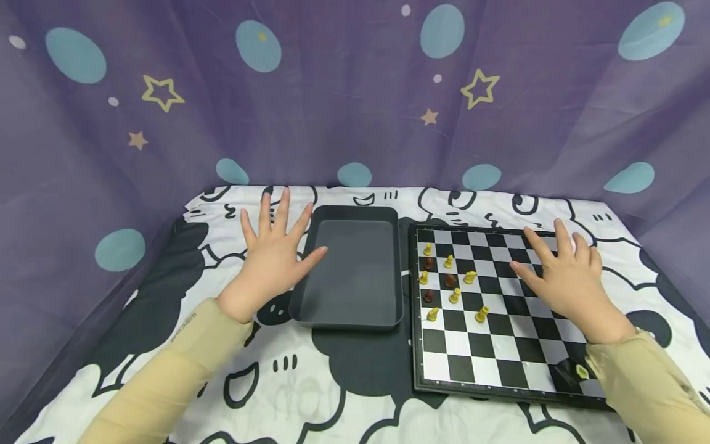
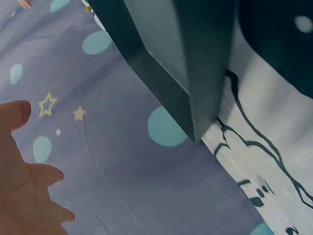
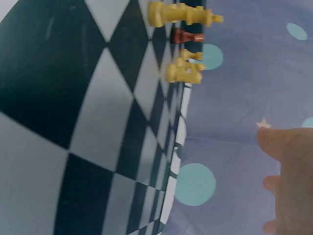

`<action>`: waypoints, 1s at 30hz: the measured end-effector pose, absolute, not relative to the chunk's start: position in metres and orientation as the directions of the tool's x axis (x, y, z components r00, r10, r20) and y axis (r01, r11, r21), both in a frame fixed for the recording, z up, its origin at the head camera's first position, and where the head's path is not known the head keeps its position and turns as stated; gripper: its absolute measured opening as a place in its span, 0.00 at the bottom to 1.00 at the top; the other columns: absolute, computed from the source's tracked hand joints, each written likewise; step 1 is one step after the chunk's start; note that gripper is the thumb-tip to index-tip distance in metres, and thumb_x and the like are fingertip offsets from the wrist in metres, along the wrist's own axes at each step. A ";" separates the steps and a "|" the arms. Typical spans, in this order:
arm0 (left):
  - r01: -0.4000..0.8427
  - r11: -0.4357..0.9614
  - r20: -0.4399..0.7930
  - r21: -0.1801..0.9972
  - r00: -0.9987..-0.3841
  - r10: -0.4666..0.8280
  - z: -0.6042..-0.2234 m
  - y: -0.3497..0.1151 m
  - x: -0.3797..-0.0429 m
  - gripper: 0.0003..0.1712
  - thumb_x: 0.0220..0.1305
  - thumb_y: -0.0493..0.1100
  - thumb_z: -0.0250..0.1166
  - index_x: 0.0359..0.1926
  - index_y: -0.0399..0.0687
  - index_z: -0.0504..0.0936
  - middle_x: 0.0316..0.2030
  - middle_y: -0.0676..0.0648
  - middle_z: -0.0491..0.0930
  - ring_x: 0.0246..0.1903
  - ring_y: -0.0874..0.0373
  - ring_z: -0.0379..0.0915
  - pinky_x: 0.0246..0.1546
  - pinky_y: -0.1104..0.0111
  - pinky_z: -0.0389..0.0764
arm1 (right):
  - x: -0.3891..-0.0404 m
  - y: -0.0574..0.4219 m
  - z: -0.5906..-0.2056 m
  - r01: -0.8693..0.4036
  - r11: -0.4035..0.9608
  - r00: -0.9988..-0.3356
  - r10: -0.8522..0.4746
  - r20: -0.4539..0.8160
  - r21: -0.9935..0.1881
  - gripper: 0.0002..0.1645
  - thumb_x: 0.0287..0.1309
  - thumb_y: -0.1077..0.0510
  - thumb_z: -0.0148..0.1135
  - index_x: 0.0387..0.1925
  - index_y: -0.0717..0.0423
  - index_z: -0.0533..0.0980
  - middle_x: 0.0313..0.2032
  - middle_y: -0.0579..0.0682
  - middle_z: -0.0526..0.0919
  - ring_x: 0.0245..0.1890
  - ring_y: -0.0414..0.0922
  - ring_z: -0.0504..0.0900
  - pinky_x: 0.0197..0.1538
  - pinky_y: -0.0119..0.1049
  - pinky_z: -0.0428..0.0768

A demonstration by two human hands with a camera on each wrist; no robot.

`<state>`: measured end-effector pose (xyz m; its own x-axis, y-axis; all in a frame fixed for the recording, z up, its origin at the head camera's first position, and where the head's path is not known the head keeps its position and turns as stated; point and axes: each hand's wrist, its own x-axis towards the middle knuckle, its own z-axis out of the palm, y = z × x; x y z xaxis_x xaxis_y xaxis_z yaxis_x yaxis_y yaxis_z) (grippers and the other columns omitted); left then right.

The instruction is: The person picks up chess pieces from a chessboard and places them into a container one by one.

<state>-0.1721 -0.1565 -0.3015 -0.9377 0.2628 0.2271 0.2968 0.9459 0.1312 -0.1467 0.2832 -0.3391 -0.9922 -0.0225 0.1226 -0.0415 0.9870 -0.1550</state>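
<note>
My left hand (image 1: 272,259), fingers spread wide, is over the left side of a dark grey rectangular tray (image 1: 354,271); its thumb overlaps the rim in the head view. Nothing is in that hand. Above the right half of a black-and-white chessboard (image 1: 513,342), my right hand (image 1: 571,283) has its fingers extended and holds nothing. Several yellow chess pieces, among them a tall one (image 1: 481,314), stand on the board's left part. Dark red pieces, such as one pawn-sized piece (image 1: 450,280), are mixed among them. The tray's inside is bare.
A white cloth with black cartoon drawings (image 1: 299,370) covers the table. Behind it hangs a purple curtain (image 1: 355,92) with stars and ovals. The tray stands just left of the board. A small black object (image 1: 567,374) with a yellow-green spot sits by the right cuff.
</note>
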 end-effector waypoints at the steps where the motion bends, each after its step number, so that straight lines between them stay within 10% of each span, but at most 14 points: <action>1: 0.304 0.943 0.227 0.132 -0.936 0.270 -0.301 -0.153 -0.173 0.45 0.63 0.66 0.53 0.74 0.54 0.51 0.74 0.39 0.31 0.71 0.37 0.16 0.61 0.35 0.22 | -0.148 0.283 -0.340 -0.047 0.988 -0.994 -0.032 0.102 -0.146 0.45 0.65 0.31 0.42 0.73 0.51 0.48 0.70 0.72 0.37 0.64 0.78 0.43 0.59 0.74 0.45; 19: 0.398 0.912 0.153 0.102 -0.912 0.381 -0.301 -0.103 -0.197 0.44 0.62 0.66 0.56 0.73 0.56 0.53 0.73 0.38 0.41 0.72 0.36 0.31 0.64 0.37 0.40 | -0.167 0.291 -0.367 -0.135 0.978 -0.943 -0.177 -0.283 -0.162 0.53 0.49 0.26 0.57 0.67 0.54 0.60 0.64 0.79 0.51 0.59 0.84 0.49 0.50 0.77 0.59; 30: 0.513 0.836 0.038 0.195 -0.855 0.517 -0.297 -0.071 -0.227 0.39 0.62 0.55 0.64 0.69 0.48 0.62 0.64 0.42 0.68 0.62 0.47 0.66 0.59 0.55 0.70 | -0.166 0.290 -0.368 -0.173 0.971 -0.940 -0.212 -0.267 -0.163 0.54 0.47 0.23 0.56 0.65 0.55 0.65 0.63 0.79 0.55 0.59 0.82 0.53 0.52 0.74 0.60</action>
